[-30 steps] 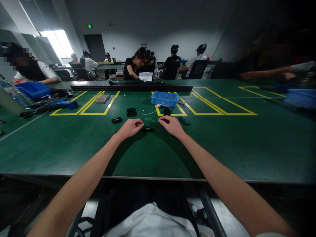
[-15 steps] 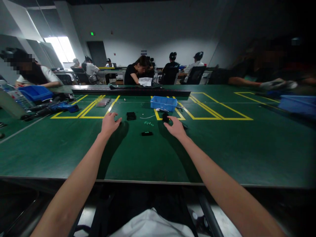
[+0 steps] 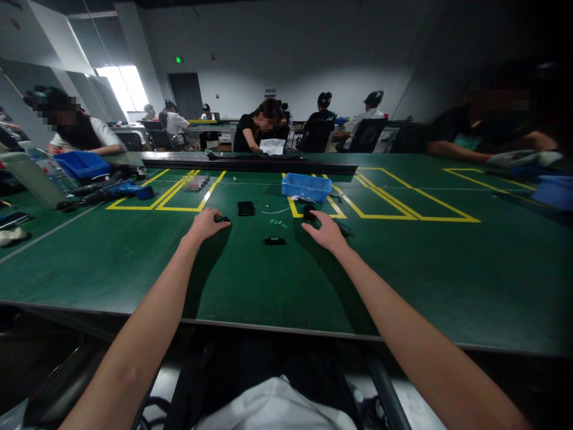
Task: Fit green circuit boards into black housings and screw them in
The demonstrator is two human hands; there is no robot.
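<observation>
My left hand [image 3: 206, 225] has its thumb and fingers closed around a small dark piece [image 3: 221, 219], partly hidden by the fingers. My right hand [image 3: 327, 230] is open, thumb and fingers apart, beside a small black object [image 3: 308, 211] just beyond its fingertips. A black ribbed block [image 3: 246, 208] lies to the right of my left hand. Between the hands are several small green pieces [image 3: 278, 223] and, nearer to me, a black oblong part with green markings [image 3: 274, 241].
A light blue bin [image 3: 307, 188] stands behind my right hand, with a thin white strand [image 3: 275, 212] to its front left. A long black bar [image 3: 250, 166] spans the table's far side. Blue-and-black tools [image 3: 119, 190] lie left. Co-workers sit at both sides and across.
My left hand's fingers have closed, and a dark piece now shows between them. The whole view has shifted slightly, while my right hand stays open near the black object.
</observation>
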